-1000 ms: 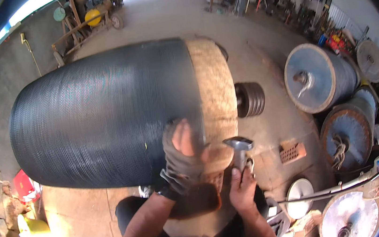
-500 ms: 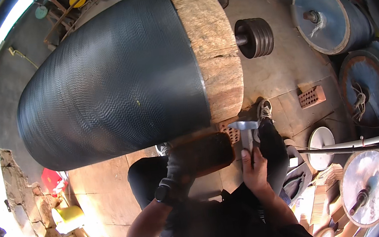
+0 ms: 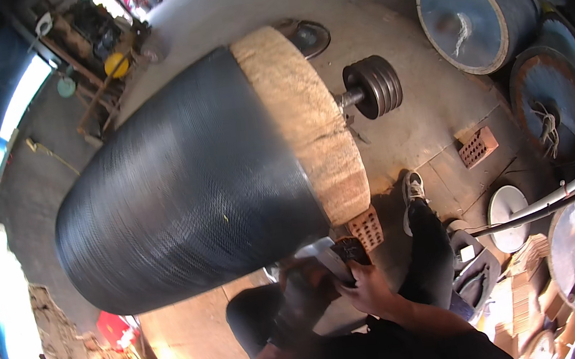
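One hammer (image 3: 334, 263) sits in the right grip (image 3: 368, 289), whose fingers are closed round the handle, just below the near edge of a big black roll (image 3: 180, 185). Its metal head points up and to the left, close to the roll, though blur leaves it unclear whether the two touch. The left grip (image 3: 306, 286), in a dark glove, is just left of the handle; it is smeared and shaded, so I cannot tell how far open it is or whether it has hold of anything

The roll lies slantwise across the middle, its ribbed side facing up, with a pale wood end (image 3: 306, 123) at the right. Beyond that end, a shaft (image 3: 349, 99) carries dark discs (image 3: 377, 87). One holed brick (image 3: 367, 230) is by the wood's lower corner; another brick (image 3: 478, 147) lies apart on the floor (image 3: 431, 119), past the person's right shoe (image 3: 413, 189). Farther right stand a blue-faced drum (image 3: 463, 21) and a rusty-rimmed drum (image 3: 531, 88) with pale cord (image 3: 548, 133) at its centre
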The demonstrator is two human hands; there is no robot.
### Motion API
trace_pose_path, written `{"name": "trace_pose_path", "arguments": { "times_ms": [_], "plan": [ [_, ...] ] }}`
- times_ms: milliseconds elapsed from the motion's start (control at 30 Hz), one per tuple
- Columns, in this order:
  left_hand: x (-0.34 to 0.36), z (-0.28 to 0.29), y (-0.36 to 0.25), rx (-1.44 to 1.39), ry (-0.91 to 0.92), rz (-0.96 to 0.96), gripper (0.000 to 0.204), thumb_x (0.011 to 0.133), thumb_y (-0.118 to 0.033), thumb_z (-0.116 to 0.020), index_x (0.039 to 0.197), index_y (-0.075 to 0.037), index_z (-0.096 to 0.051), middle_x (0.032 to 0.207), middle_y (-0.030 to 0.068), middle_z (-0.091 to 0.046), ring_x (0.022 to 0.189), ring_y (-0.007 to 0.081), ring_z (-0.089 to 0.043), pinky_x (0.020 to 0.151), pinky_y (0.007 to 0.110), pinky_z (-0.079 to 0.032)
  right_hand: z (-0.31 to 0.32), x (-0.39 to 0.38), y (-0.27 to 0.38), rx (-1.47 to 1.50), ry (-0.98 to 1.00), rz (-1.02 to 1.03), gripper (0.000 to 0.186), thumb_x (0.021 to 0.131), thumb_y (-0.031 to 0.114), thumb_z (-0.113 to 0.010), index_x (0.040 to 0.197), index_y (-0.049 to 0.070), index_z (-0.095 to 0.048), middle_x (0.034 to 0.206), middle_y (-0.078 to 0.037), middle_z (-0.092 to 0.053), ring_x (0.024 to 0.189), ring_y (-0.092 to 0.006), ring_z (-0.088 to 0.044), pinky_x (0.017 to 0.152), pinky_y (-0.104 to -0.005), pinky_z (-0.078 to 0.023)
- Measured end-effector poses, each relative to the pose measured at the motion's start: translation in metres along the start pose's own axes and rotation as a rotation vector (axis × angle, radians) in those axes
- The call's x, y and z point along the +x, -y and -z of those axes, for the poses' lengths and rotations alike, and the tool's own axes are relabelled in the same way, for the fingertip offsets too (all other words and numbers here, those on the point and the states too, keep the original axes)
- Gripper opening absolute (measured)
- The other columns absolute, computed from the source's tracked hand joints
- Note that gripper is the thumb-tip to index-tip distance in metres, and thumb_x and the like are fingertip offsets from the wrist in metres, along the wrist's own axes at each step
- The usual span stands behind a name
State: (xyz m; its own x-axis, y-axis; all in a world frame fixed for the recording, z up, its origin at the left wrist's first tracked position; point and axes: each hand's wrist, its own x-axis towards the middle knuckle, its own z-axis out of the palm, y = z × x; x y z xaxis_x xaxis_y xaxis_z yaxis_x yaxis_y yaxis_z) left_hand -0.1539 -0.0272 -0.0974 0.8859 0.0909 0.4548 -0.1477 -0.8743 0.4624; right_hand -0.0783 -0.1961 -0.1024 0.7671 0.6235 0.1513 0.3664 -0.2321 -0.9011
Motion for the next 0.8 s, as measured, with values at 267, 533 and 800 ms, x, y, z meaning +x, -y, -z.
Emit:
{"name": "trace_pose_path", "arguments": {
  "times_ms": [267,533,800],
  "plan": [
    [0.016,0.001,0.0,-0.143,0.201,0.066,0.046,0.068,-0.024,-0.092,0.109,-0.015,-0.076,0.099,0.0041,-0.076,0.098,0.024,-0.073,0.096,0.042,-0.052,0.001,0.003,-0.011,-0.141,-0.077,0.199,0.03,0.091,0.02,-0.078,0.092,0.002,-0.054,0.066,-0.021,-0.064,0.058,-0.0407,-0.067,0.053,-0.0478,-0.054],
    [0.026,0.014,0.003,-0.161,0.309,0.022,0.04,0.075,-0.023,-0.088,0.111,-0.012,-0.076,0.104,0.0052,-0.077,0.088,0.025,-0.075,0.081,0.037,-0.061,-0.004,0.001,-0.009,-0.069,-0.054,0.164,0.032,0.09,0.021,-0.079,0.091,0.002,-0.053,0.065,-0.02,-0.063,0.056,-0.0419,-0.066,0.051,-0.0484,-0.053],
    [0.03,0.023,0.003,-0.423,0.096,0.264,0.024,0.089,-0.013,-0.076,0.112,-0.006,-0.071,0.102,0.0114,-0.071,0.092,0.0245,-0.069,0.083,0.037,-0.057,0.016,0.003,0.001,-0.037,0.018,0.004,0.035,0.091,0.022,-0.078,0.108,0.0,-0.057,0.076,-0.023,-0.068,0.069,-0.0437,-0.07,0.059,-0.0502,-0.055]
  ]
}}
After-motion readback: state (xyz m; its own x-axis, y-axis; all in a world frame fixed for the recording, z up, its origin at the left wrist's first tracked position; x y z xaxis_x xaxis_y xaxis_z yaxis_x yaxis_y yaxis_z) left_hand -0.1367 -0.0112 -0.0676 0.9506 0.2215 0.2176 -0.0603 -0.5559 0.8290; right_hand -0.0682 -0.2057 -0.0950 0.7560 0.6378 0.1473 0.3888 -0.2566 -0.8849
